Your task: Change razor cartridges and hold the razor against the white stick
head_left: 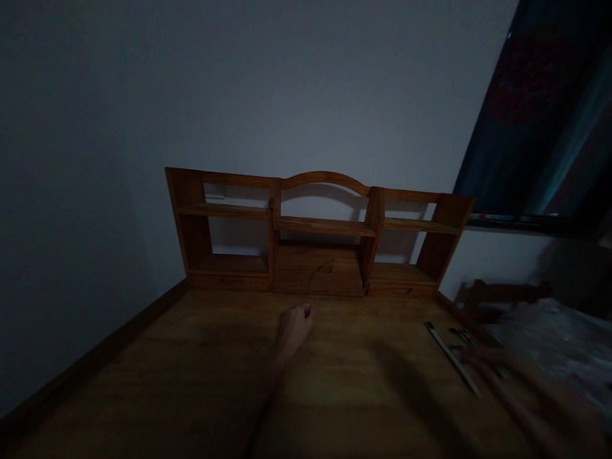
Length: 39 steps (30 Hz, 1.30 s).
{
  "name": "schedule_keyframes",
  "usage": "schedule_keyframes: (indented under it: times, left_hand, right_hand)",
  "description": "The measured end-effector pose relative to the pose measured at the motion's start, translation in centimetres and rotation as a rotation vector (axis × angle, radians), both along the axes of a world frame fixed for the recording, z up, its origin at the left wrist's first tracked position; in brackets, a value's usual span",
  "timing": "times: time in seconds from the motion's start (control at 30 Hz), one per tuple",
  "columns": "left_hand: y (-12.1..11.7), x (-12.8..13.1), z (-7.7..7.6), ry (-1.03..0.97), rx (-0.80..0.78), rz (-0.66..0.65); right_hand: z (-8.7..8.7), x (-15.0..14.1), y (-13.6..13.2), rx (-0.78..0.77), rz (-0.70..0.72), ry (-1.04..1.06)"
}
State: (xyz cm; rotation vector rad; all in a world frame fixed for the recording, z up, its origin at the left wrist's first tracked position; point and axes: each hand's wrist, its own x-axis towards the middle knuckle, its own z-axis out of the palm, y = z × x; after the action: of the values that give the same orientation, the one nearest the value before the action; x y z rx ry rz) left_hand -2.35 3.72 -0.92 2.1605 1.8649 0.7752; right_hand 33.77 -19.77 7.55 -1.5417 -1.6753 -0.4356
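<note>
A: Which stage do we read at the desk (344, 363)?

B: We judge it early. The pale strip (444, 347) and several slim dark-tipped items (467, 338) lie on the desktop, toward its right edge. We see none lifted clear, so we count their handling as unfinished.

A: State of the grip?

B: Our left hand (295, 324) is curled into a fist over the middle of the desk; we cannot tell whether it encloses anything. Our right hand (561, 405) reaches in at lower right, fingertips beside the strip and the slim items. Motion blur hides its contact; we cannot tell how far it is open or whether it has hold of an item.

A: What is the dark line (319, 271) above the fist?

B: It is thin and curved, set against the centre panel. We cannot tell a thread from a surface mark.

A: Materials and shapes?

B: We note flat yellowish-brown wood with soft grain on the desktop. The shelf unit (325, 225) is redder wood, with straight boards, square compartments and an arched top rail. The strip is long, straight and narrow, dark at its far end. The wall (310, 95) behind is plain and smooth.
</note>
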Motion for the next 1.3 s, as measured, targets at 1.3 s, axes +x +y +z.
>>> schedule_keyframes:
  times: [1.3]
  left_hand:
    - [-0.2,-0.1,-0.1,-0.213,0.214,-0.011]
  right_hand:
    - [-7.5,-4.9,21.2,-0.198,0.198,0.046]
